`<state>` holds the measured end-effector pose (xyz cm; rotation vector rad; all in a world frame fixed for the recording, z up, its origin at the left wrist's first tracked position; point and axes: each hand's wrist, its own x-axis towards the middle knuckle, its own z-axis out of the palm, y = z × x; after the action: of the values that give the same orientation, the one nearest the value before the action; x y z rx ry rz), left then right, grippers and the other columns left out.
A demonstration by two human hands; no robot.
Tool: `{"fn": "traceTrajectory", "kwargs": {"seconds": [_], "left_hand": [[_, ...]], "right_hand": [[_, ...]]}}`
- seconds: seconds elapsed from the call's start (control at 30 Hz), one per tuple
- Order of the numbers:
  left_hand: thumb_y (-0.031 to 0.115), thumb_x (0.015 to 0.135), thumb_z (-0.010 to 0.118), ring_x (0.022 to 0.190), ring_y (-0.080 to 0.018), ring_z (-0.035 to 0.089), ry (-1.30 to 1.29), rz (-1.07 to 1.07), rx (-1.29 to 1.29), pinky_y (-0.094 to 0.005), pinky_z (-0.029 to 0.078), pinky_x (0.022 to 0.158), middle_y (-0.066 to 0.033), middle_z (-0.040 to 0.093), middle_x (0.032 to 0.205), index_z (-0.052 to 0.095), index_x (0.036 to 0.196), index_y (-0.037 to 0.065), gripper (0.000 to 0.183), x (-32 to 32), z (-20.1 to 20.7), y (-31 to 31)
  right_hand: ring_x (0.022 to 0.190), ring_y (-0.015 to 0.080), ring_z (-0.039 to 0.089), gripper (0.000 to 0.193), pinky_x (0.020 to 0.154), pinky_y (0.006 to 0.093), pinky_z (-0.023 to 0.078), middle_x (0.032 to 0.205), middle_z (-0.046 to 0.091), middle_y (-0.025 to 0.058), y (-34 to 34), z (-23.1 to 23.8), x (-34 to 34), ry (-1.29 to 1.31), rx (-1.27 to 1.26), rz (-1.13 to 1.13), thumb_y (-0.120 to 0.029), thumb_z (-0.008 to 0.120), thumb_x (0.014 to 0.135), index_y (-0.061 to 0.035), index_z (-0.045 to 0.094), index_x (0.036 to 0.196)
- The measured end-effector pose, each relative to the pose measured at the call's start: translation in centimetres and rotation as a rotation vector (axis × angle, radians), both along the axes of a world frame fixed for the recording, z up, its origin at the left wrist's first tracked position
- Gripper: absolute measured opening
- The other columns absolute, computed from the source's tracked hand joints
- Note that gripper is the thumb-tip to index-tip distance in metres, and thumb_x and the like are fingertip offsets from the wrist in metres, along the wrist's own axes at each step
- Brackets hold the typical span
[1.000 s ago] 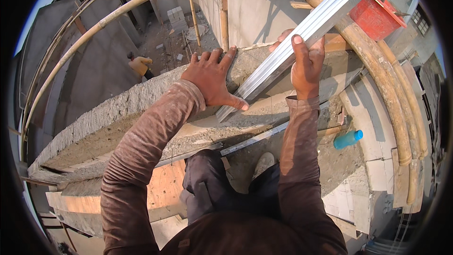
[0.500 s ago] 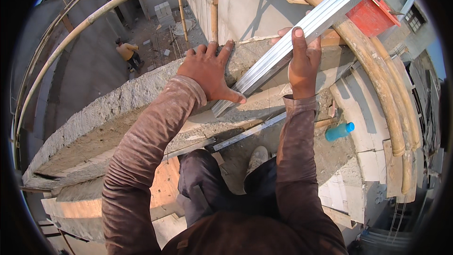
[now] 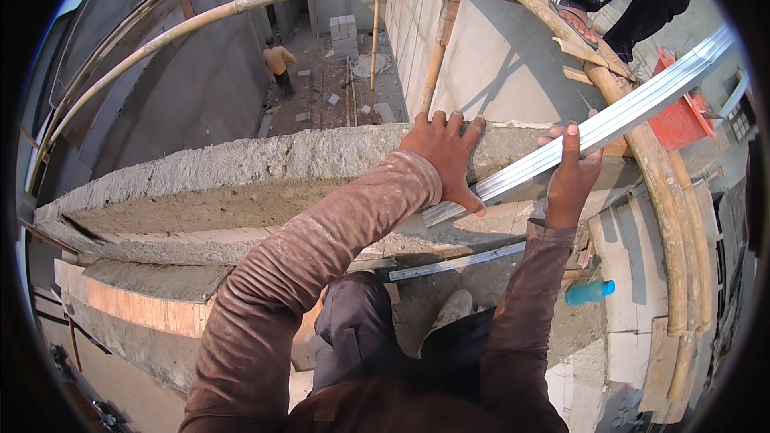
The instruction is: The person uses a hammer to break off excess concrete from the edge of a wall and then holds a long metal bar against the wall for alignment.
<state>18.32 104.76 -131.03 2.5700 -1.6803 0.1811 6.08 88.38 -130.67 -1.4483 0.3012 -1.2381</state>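
My right hand [image 3: 571, 178] is wrapped round a long, ribbed silver metal bar [image 3: 634, 112], with the thumb up along its near side. The bar slants from the upper right down to the ledge, its lower end beside my left hand [image 3: 449, 156]. That hand lies on the rough concrete wall top [image 3: 281, 152] with fingers spread over the far edge. Its thumb reaches toward me and touches or lies just beside the bar's lower end. Part of my right hand's fingers is hidden behind the bar.
Bamboo poles [image 3: 654, 164] curve round the right and far sides. A red bucket [image 3: 682, 122] hangs or stands behind them, near another person's sandalled foot [image 3: 576, 22]. A blue bottle [image 3: 589, 293] lies at right. Far below, a person in yellow [image 3: 278, 62] stands near pale blocks [image 3: 343, 32].
The view has turned, so the surroundings, hands and bar appear shifted and the bar looks less steep. More of the other person's legs shows. My hold on the bar looks the same.
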Motion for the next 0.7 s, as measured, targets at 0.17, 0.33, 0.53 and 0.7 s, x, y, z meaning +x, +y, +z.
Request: {"fn": "traceTrajectory", "kwargs": {"seconds": [0.17, 0.33, 0.53, 0.7], "left_hand": [[0.096, 0.044, 0.065, 0.125, -0.0400, 0.048, 0.000, 0.011, 0.036, -0.0509, 0.035, 0.106, -0.0243, 0.049, 0.135, 0.026, 0.156, 0.004, 0.150, -0.2, 0.5, -0.1], [0.093, 0.043, 0.069, 0.131, -0.0411, 0.044, 0.036, 0.004, 0.036, -0.0545, 0.030, 0.110, -0.0256, 0.044, 0.143, 0.025, 0.156, 0.003, 0.151, -1.1, 1.8, 0.0], [0.089, 0.042, 0.073, 0.133, -0.0428, 0.042, 0.108, 0.027, 0.027, -0.0556, 0.028, 0.112, -0.0266, 0.042, 0.146, 0.025, 0.156, 0.004, 0.149, -0.9, 1.4, 0.1], [0.089, 0.043, 0.073, 0.135, -0.0435, 0.040, 0.081, 0.032, 0.039, -0.0549, 0.027, 0.113, -0.0267, 0.041, 0.147, 0.024, 0.156, 0.004, 0.150, -0.9, 1.3, 0.1]], "right_hand": [[0.079, 0.0148, 0.064, 0.057, 0.069, 0.0289, 0.055, 0.097, 0.061, 0.0095, -0.1, -0.5, 0.2, -0.100, 0.052, 0.055, -0.015, 0.066, 0.096, 0.0055, 0.033, 0.138], [0.080, 0.0132, 0.064, 0.048, 0.067, 0.0297, 0.056, 0.099, 0.062, 0.0094, -0.1, 0.0, -0.4, -0.052, -0.072, 0.012, -0.016, 0.069, 0.094, 0.0025, 0.041, 0.128], [0.080, 0.0134, 0.064, 0.046, 0.066, 0.0305, 0.053, 0.096, 0.064, 0.0098, -0.3, -0.3, -0.4, -0.042, -0.082, -0.009, -0.020, 0.071, 0.093, 0.0025, 0.046, 0.123], [0.084, 0.0148, 0.061, 0.047, 0.073, 0.0318, 0.050, 0.098, 0.064, 0.0101, -0.6, -0.8, -0.1, -0.030, -0.128, -0.090, -0.023, 0.073, 0.091, 0.0027, 0.048, 0.122]]}}
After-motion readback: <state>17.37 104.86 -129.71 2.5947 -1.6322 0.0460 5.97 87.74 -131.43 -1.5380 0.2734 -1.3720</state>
